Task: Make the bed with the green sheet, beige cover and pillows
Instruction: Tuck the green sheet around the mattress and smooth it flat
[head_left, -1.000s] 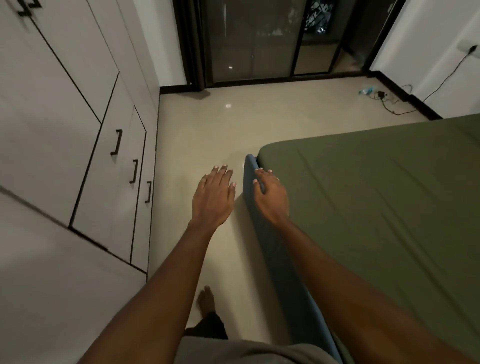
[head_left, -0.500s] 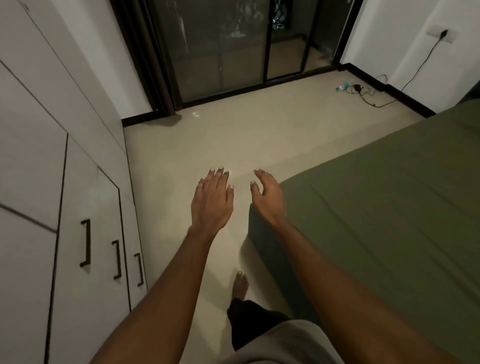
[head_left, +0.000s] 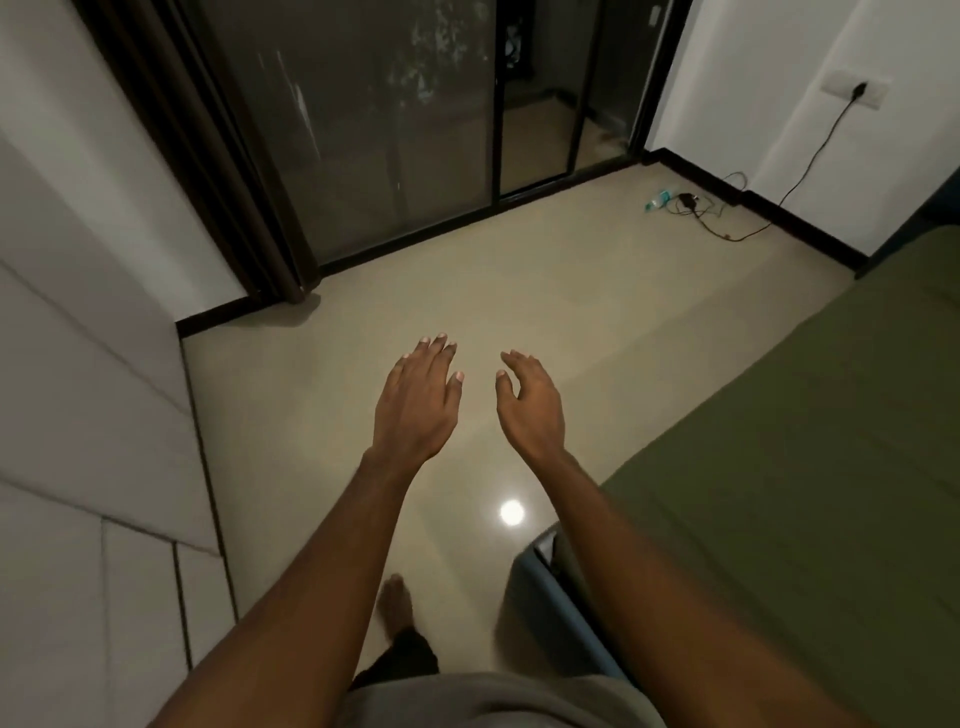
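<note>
sheet (head_left: 789, 441) lying flat over bed (head_left: 530, 587) at right, reaching down to near corner. left hand (head_left: 415, 410) hovering over floor (head_left: 545, 260), fingers straight and spread, holding nothing. right hand (head_left: 535, 410) hovering just beside it, fingers loosely curved, holding nothing, well apart from sheet.

Two hands (head_left: 415, 405) (head_left: 532, 410), one green sheet (head_left: 779, 467)

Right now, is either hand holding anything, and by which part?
Nothing is held. The left hand and the right hand are both out over the floor, fingers relaxed and empty; neither hand touches the green sheet.
</note>
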